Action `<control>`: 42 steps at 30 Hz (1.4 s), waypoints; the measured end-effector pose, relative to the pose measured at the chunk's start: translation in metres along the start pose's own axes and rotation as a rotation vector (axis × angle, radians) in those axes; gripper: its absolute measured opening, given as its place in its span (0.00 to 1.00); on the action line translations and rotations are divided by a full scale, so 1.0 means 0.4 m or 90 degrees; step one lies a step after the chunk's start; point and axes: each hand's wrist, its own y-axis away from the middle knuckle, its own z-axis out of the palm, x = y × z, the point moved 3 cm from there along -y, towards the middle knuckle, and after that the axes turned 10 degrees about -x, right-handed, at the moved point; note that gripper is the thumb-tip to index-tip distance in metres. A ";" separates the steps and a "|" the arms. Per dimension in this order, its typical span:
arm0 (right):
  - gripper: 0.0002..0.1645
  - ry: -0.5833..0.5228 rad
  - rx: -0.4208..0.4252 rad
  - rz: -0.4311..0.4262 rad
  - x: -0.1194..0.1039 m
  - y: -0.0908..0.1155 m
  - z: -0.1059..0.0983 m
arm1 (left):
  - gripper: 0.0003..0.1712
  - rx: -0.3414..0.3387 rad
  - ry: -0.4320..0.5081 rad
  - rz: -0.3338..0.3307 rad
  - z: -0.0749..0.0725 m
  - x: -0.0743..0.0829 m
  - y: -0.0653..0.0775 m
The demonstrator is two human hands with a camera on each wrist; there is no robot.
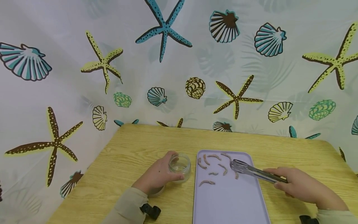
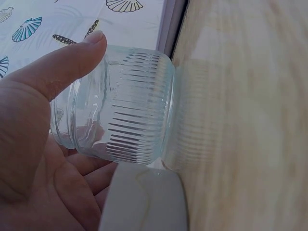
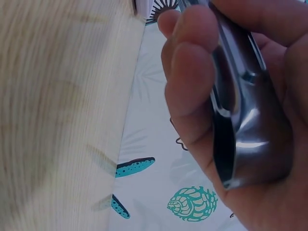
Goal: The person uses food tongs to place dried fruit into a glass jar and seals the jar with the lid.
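My left hand (image 1: pixel 159 172) grips a clear glass jar (image 1: pixel 183 175) from the side, thumb at the front and fingers behind. In the left wrist view the jar (image 2: pixel 139 103) shows ribbed walls and stands upright on the wood. My right hand (image 1: pixel 297 183) holds metal tongs (image 1: pixel 258 174), their handle end (image 3: pixel 260 139) inside the palm. The tongs' tips lie low over the upper right of a lilac tray (image 1: pixel 229 203), overlapping one of the small brownish curled strips. Several more such strips (image 1: pixel 207 183) lie scattered across the tray's far part.
A white, smooth-sided dish (image 2: pixel 144 202) stands close beside the jar, mostly hidden under my left hand in the head view. The wooden table (image 1: pixel 112 183) ends at a curtain (image 1: pixel 179 74) printed with starfish and shells, behind and to the left.
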 end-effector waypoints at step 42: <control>0.26 0.120 0.129 -0.133 -0.070 0.017 -0.022 | 0.56 0.002 -0.013 -0.003 0.001 0.001 -0.002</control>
